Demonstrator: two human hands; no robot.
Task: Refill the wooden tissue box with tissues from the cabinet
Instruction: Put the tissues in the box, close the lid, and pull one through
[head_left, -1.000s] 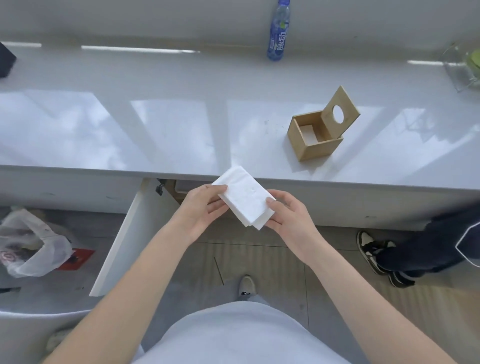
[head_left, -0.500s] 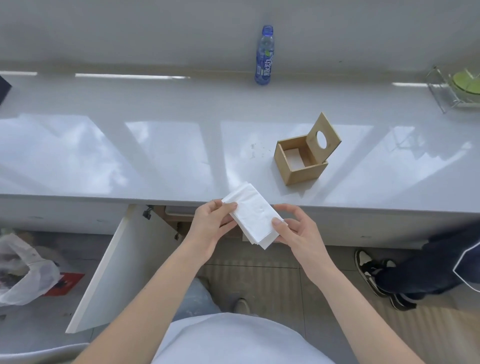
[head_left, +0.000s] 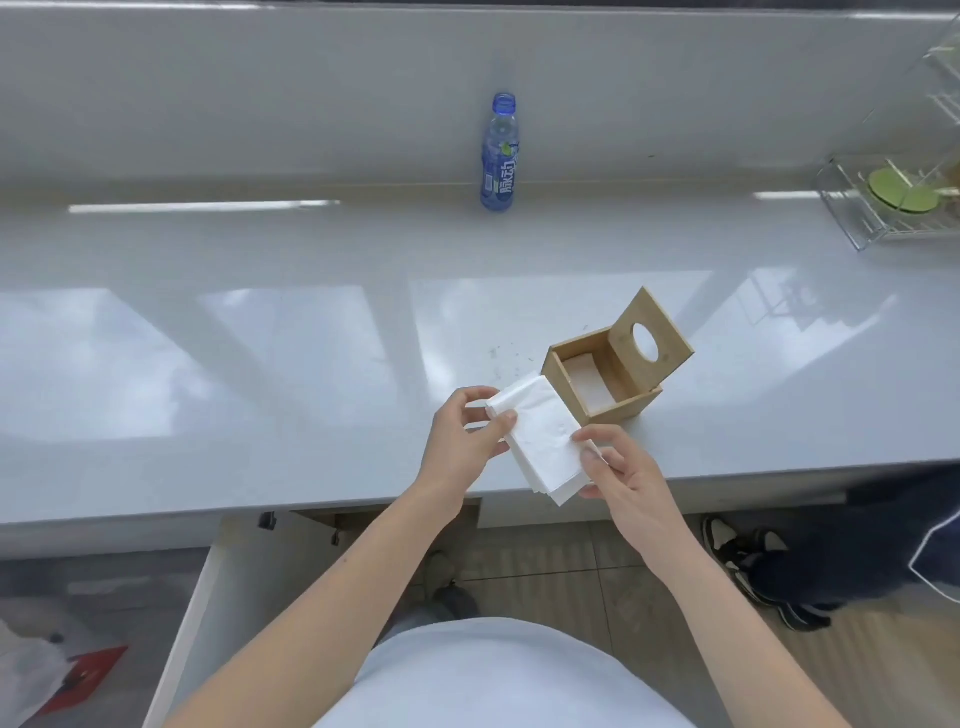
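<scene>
Over the counter (head_left: 260, 364), both hands pinch the tissue stack (head_left: 540, 436): left hand (head_left: 462, 441), right hand (head_left: 623, 478). Square it with the wooden box (head_left: 597, 384) opening, then lower flat.

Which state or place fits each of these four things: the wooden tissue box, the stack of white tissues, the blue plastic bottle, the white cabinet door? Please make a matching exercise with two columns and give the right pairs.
Column one:
1. square wooden tissue box
2. stack of white folded tissues
3. blue plastic bottle
4. white cabinet door

Column two:
A. upright by the back wall
B. swung open under the counter
C. lid tilted up
D. held in both hands, left hand, right hand

Pairs: 1-C, 2-D, 3-A, 4-B.
</scene>
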